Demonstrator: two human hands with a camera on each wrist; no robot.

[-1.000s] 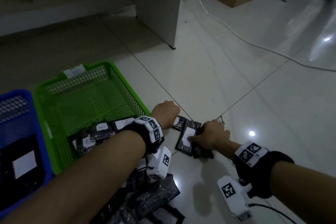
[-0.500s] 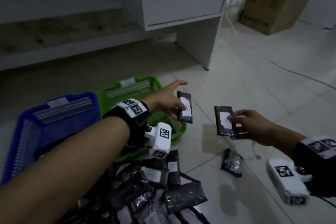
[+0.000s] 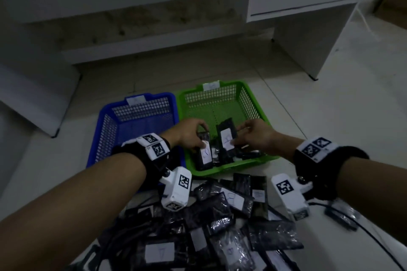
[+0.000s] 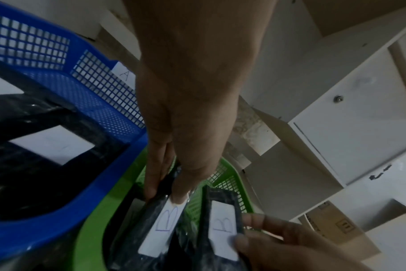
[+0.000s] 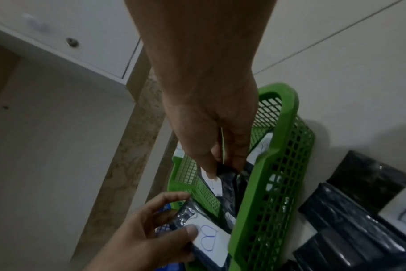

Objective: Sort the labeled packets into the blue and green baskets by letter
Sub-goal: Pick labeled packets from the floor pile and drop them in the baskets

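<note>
**Floor-level sort: two B packets over the green basket**

Tiled floor [image 3: 330, 130] underfoot. Left hand [image 3: 189, 136] fingers pinch one B packet [image 3: 204, 156]; right hand [image 3: 257, 136] pinches another [image 3: 226, 138], both inside the green basket [image 3: 231, 170]. Packets look light, crinkly, slippery; edges grip best.

We read a handwritten "B" on the white label of the left packet [image 4: 167, 218] and another "B" on the right packet [image 4: 223, 227], both over the green basket [image 4: 241, 185]. The paper tag [image 4: 125, 74] on the far rim of the blue basket [image 4: 86, 88] reads "A". Other labels, wrist markers incl.: too blurred to read.
</note>
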